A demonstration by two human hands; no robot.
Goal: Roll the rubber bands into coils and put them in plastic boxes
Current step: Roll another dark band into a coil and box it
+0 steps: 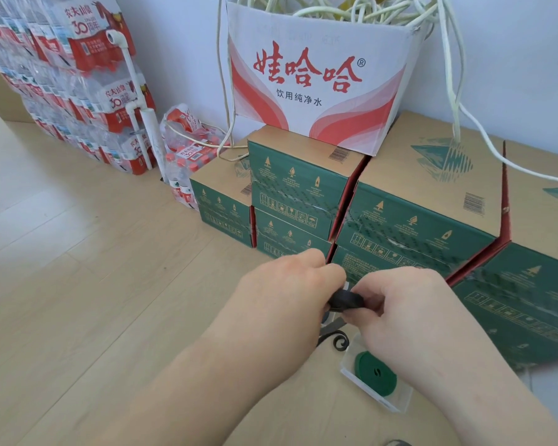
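Note:
A black rubber band coil (347, 300) is held above the floor between both hands. My left hand (287, 294) grips its left side with curled fingers. My right hand (403, 304) pinches its right side. The band's loose end (339, 341) hangs below and curls on the floor. A clear plastic box (397, 402) lies on the floor under my right wrist, and a rolled green coil (375, 373) lies flat inside it.
Green and brown cartons (416, 201) are stacked just beyond my hands. A white carton (316, 78) full of pale cables sits on top. Shrink-wrapped water bottle packs (78, 85) stand at the far left. Wooden floor (78, 284) spreads to the left.

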